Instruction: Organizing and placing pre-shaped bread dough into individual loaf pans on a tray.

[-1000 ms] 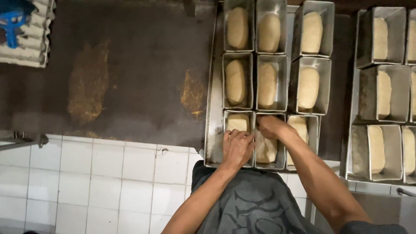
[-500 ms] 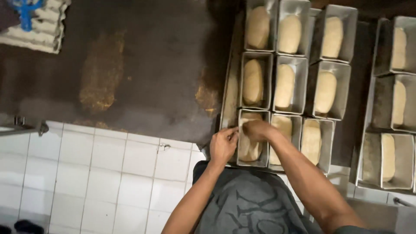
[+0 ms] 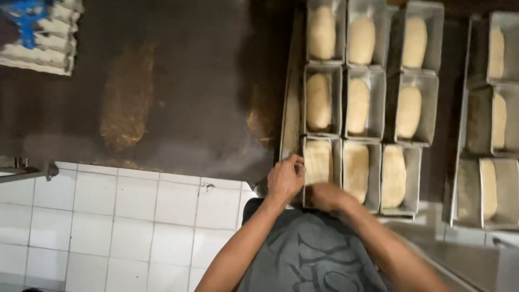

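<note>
Dark, worn flooring with pale scuffed patches is filling the upper part of the view, meeting glossy white square tiles below. At the near-left corner of a long metal tray, a rectangular metal loaf tin is holding a smooth, pale, oblong piece of dough. The left hand is resting with curled fingers against that tin's left wall, seeming to be gripping the rim. The right hand is sitting at the tin's near edge, blurred, so whether it is clasping anything cannot be told. Beside it, matching dull-grey tins are standing in tight rows of three, each carrying a rounded, matte dough loaf. Further right, a second tray of tins is lying just apart, also filled with dough. Far off at the top left, stacked grey moulded cartons are lying under something blue.
</note>
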